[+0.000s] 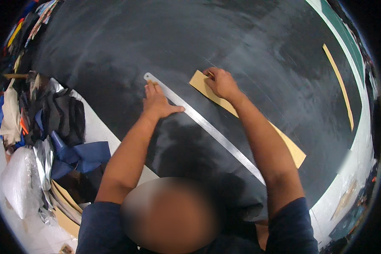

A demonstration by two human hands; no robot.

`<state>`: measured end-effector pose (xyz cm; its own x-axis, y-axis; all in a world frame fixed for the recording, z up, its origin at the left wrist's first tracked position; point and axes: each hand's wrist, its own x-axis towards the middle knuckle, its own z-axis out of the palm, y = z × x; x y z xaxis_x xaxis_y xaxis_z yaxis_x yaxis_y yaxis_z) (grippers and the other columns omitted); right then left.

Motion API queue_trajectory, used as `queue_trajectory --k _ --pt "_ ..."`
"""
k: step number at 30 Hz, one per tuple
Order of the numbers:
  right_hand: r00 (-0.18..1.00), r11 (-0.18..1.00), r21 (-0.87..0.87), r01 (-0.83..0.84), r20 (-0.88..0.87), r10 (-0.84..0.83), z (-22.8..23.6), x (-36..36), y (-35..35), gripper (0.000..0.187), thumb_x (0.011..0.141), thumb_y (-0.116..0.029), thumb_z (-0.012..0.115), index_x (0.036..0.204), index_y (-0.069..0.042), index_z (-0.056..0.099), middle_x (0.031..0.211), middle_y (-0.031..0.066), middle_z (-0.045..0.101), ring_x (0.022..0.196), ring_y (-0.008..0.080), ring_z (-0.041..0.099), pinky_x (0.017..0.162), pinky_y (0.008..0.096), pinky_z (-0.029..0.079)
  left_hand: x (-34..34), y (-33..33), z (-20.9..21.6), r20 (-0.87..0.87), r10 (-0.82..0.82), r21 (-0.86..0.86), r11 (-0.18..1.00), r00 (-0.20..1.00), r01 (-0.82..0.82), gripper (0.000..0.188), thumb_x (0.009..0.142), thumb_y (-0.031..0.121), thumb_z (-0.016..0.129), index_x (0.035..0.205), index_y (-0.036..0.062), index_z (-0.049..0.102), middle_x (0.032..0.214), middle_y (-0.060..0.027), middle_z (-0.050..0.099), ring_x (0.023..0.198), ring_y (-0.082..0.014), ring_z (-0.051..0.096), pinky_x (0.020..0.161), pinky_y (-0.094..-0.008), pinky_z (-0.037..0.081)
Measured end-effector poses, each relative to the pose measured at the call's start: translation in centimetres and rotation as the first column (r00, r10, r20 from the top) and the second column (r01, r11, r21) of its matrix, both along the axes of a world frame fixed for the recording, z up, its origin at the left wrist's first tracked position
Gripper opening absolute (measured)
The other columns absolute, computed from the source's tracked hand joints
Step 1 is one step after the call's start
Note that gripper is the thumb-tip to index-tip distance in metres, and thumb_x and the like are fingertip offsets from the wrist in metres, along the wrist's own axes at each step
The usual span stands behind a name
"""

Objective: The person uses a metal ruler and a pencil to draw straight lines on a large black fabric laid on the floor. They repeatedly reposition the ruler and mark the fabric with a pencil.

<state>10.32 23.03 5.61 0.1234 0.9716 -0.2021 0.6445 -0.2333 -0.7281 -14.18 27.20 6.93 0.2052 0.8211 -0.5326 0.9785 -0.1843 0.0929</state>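
A long metal ruler (207, 125) with a hole at its far end lies slantwise on a large black sheet (127, 38). My left hand (155, 101) rests on the ruler's far part, fingers stretched forward and thumb spread along its edge. To the right, a flat tan strip (222, 100) lies roughly parallel to the ruler, apart from it. Over the strip's far end is my right hand (222, 84), its fingers curled in a pinch. What sits between those fingertips is too small to make out. My right forearm hides the middle of the strip.
A narrow, curved tan strip (338, 86) lies on the sheet at far right. Beyond the sheet's left edge are dark fabric scraps (63, 114), a blue folded piece (93, 154) and a clear plastic bundle (21, 180). A green surface (347, 38) borders the upper right.
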Motion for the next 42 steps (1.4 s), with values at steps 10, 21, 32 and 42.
queue_trajectory --k 10,21,32,42 --pt "0.994 0.992 0.116 0.044 0.090 -0.055 -3.5 -9.0 5.9 0.029 0.083 -0.018 0.070 0.109 -0.004 0.072 0.105 0.0207 0.069 0.100 0.0398 0.067 0.088 0.0478 0.054 0.8 -0.1 0.8 0.045 0.064 -0.011 0.998 0.997 -0.063 0.145 0.052 0.061 0.093 0.153 -0.0100 0.017 0.164 -0.0284 0.007 0.153 -0.0420 0.011 0.114 -0.0605 0.033" --pt "0.993 0.996 -0.092 -0.006 0.113 0.017 -1.0 -8.8 6.3 0.029 0.085 -0.020 0.065 0.110 -0.008 0.071 0.113 0.0179 0.070 0.108 0.0357 0.066 0.092 0.0474 0.053 0.8 0.0 1.1 0.044 0.058 -0.026 0.998 0.997 -0.057 0.147 0.053 0.061 0.091 0.154 -0.0101 0.012 0.164 -0.0300 0.007 0.153 -0.0435 0.011 0.115 -0.0601 0.031" --pt "0.951 0.899 0.433 0.060 0.248 -0.183 -1.7 -4.0 8.1 0.026 0.090 -0.021 0.061 0.105 -0.001 0.069 0.106 0.0232 0.065 0.105 0.0400 0.060 0.088 0.0517 0.051 0.7 -0.1 1.2 0.044 0.075 -0.045 0.996 0.996 -0.073 0.144 0.054 0.060 0.092 0.153 -0.0104 0.014 0.163 -0.0302 0.007 0.153 -0.0441 0.011 0.115 -0.0607 0.031" --pt "0.927 0.995 0.101 -0.008 -0.372 0.045 0.4 -12.0 8.0 0.040 0.104 -0.032 0.050 0.112 0.003 0.067 0.104 0.0217 0.072 0.098 0.0359 0.070 0.086 0.0438 0.053 0.7 -0.1 1.2 -0.004 0.068 -0.057 0.996 0.998 -0.069 0.141 0.057 0.059 0.091 0.154 -0.0080 0.015 0.165 -0.0274 0.005 0.154 -0.0416 0.008 0.116 -0.0592 0.030"
